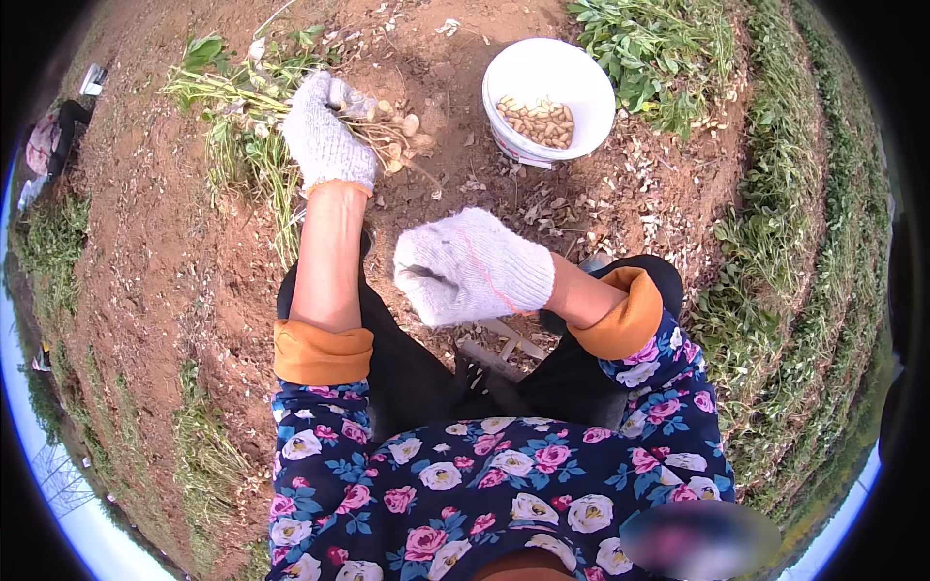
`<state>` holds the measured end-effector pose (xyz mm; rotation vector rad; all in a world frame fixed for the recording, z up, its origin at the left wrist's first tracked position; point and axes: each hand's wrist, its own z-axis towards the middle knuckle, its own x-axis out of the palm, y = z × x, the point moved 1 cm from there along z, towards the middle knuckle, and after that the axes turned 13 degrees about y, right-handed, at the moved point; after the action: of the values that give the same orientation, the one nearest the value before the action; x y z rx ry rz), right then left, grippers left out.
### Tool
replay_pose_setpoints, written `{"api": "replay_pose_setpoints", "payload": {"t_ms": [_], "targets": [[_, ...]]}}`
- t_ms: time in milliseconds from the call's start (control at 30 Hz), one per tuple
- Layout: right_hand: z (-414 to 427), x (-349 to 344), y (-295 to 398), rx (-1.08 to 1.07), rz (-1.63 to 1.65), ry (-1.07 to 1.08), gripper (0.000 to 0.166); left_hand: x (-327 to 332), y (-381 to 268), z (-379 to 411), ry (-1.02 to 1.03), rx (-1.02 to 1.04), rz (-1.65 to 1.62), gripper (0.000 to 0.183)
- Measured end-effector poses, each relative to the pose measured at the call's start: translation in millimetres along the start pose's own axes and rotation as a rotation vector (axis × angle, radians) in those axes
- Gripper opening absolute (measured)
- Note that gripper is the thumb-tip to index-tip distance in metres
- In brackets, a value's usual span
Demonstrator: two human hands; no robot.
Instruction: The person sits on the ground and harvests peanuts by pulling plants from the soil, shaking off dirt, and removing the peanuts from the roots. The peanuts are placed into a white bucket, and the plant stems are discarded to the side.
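My left hand (pixel 330 131), in a white knit glove, grips a bunch of uprooted peanut plants (pixel 261 102). Their green stems and leaves stick out to the left of the fist, and the roots with pale pods (pixel 399 134) to the right. In a matching glove, my right hand (pixel 465 269) hovers above the ground between my knees, apart from the plants. Its fingers are curled in, and the inside of that hand is hidden. Ahead and to the right, a white plastic bucket (pixel 550 94) stands tilted in view with picked peanuts (pixel 538 122) on its bottom.
Pulled plants (pixel 661 58) lie in a heap right of the bucket. Reddish soil (pixel 429 43) carries scattered dry leaves. Green crop rows (pixel 785 218) run along the right. Under me is part of a low seat (pixel 487 363). At far left another person (pixel 58 138) works beside a white bucket (pixel 93 80).
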<state>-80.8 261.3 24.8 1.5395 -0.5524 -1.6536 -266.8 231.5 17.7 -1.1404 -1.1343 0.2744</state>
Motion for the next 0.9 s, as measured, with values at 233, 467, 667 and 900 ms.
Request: {"api": "replay_pose_setpoints", "payload": {"t_ms": [233, 467, 667, 900], "targets": [[-19.1, -55.7, -37.8, 0.058, 1.256, -0.467, 0.036, 1.4, -23.4, -12.9, 0.591, -0.152, -0.545, 0.024], [1.9, -24.8, -33.1, 0.565, 1.116, -0.402, 0.045, 14.0, -18.2, -24.0, 0.647, -0.161, -0.467, 0.022], [6.7, -19.9, -27.3, 0.513, 1.100, -0.447, 0.023, 22.3, -14.7, -32.4, 0.548, -0.180, -0.282, 0.028], [8.9, -14.3, -50.0, 0.383, 1.371, -0.703, 0.020, 31.3, -0.9, -40.6, 0.531, -0.238, -0.256, 0.034]]}}
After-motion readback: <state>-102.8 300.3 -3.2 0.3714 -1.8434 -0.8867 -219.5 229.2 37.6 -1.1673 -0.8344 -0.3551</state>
